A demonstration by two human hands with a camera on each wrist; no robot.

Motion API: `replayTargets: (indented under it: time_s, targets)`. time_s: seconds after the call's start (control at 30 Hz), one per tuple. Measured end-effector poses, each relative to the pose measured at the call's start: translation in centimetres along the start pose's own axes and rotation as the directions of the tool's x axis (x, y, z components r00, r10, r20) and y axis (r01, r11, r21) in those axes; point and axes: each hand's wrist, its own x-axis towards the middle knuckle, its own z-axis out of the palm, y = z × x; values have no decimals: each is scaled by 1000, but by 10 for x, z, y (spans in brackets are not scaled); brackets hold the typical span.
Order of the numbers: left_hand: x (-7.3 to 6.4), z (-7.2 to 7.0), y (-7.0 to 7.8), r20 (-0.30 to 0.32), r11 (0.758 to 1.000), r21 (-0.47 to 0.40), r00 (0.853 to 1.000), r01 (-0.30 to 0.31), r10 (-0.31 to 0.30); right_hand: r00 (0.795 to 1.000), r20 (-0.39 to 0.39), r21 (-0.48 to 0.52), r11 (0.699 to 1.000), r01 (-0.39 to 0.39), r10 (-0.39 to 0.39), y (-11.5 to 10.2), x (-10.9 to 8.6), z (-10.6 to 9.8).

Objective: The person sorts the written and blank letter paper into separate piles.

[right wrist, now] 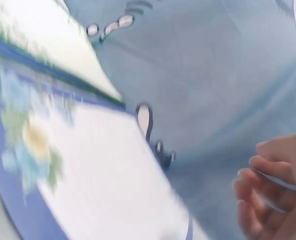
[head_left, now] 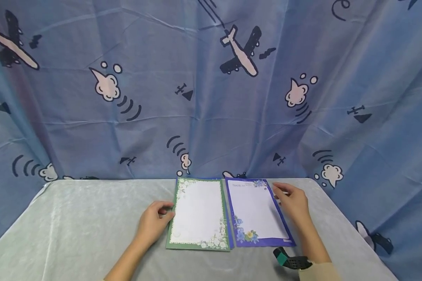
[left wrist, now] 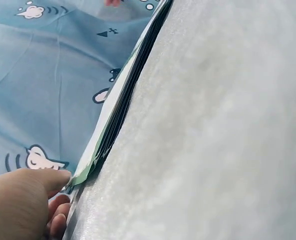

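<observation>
A green-bordered sheet of paper (head_left: 197, 210) with white flowers lies on the table, the top of a layered stack whose edges show in the left wrist view. Purple edges peek out under it at the right. My left hand (head_left: 152, 223) pinches its left edge, thumb (left wrist: 55, 179) on top and the other fingers curled below. Alongside lies a purple-bordered sheet (head_left: 258, 210) with blue and yellow flowers and faint print at the top. By that sheet's upper right edge is my right hand (head_left: 294, 203), fingers loosely bent and holding nothing; the right wrist view shows it apart from the paper.
A pale cloth covers the table (head_left: 91, 222). Behind the table's far edge hangs a blue curtain (head_left: 154, 97) printed with airplanes and clouds. A black strap with a green piece (head_left: 292, 260) is around the right wrist.
</observation>
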Motion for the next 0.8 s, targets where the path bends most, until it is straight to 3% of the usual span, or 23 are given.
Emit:
replayTargets:
  time_s: [0.23, 0.5, 0.8]
  targets:
    - [0, -1, -1, 9, 1000, 12, 1000, -14, 14, 987, 84, 79, 988, 131, -137, -32, -15, 14]
    - [1, 0, -2, 12, 1000, 6, 1000, -27, 27, 973, 166, 144, 980, 138, -162, -45, -31, 38]
    - [1, 0, -3, 7, 999, 18, 999, -36, 36, 943, 251, 235, 959, 158, -217, -48, -44, 61]
